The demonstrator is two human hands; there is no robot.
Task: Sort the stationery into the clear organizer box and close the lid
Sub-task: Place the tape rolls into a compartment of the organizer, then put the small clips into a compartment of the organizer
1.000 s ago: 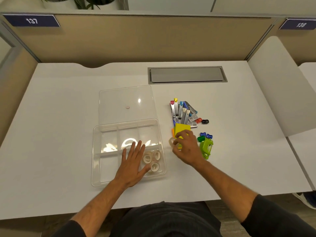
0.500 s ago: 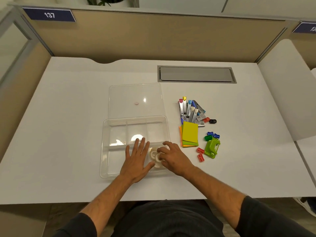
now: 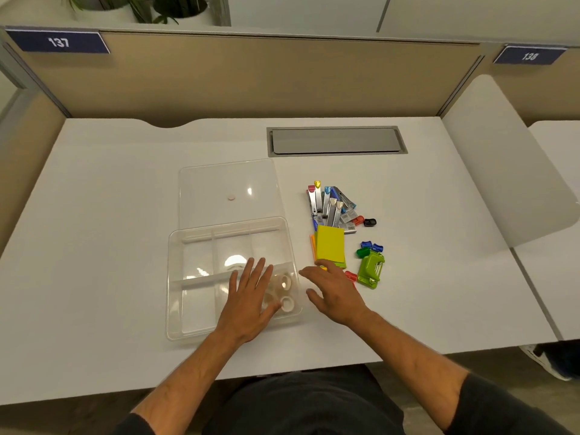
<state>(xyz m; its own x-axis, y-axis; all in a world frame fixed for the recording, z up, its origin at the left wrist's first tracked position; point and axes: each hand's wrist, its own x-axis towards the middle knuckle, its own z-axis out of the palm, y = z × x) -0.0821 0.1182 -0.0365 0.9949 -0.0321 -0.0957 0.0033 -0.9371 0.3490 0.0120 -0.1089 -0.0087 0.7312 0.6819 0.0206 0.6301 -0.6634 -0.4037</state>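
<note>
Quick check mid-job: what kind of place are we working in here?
Probably a shared office or library study desk: numbered plates 137 and 138 on tan partition panels, and a grey cable hatch set into the white desk.

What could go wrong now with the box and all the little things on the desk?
1. The left hand lies flat over the organizer box beside the tape rolls, so it may block the next item going in.
2. The right hand hovers near the sticky notes and could nudge the small red clip.
3. The lid lies open behind the box; closing it early would leave the staplers outside.
</note>
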